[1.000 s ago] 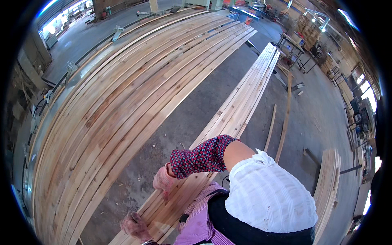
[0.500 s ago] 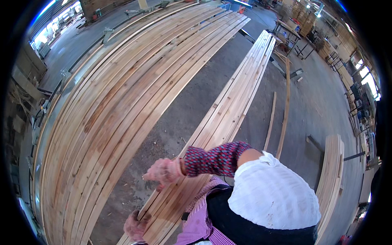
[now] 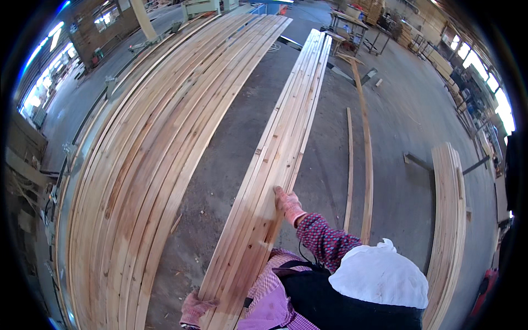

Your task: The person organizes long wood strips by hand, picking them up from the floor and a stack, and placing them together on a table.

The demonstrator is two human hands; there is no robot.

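Observation:
A long stack of narrow, pale wooden boards (image 3: 275, 159) runs away from me through the middle of the view, with knots in the wood. At its near left edge, my left hand (image 3: 197, 309) in a pinkish work glove is closed round the side, thumb over the top. Farther along, my right hand (image 3: 289, 204), gloved alike, grips the stack's right edge with its thumb on top. Its fingers below the edge are hidden. A patterned oversleeve (image 3: 327, 236) covers my right forearm.
A wide spread of long boards (image 3: 148, 165) lies to the left on a metal-edged support. Two loose strips (image 3: 364, 154) lie on the floor at right. Farther right, another board stack (image 3: 448, 220) rests across metal bars (image 3: 419, 161). Work tables (image 3: 352, 27) stand in the back.
My right hand has crossed from the stack's left side to its right edge and taken hold there. My left hand stays at the near left edge. The view has shifted.

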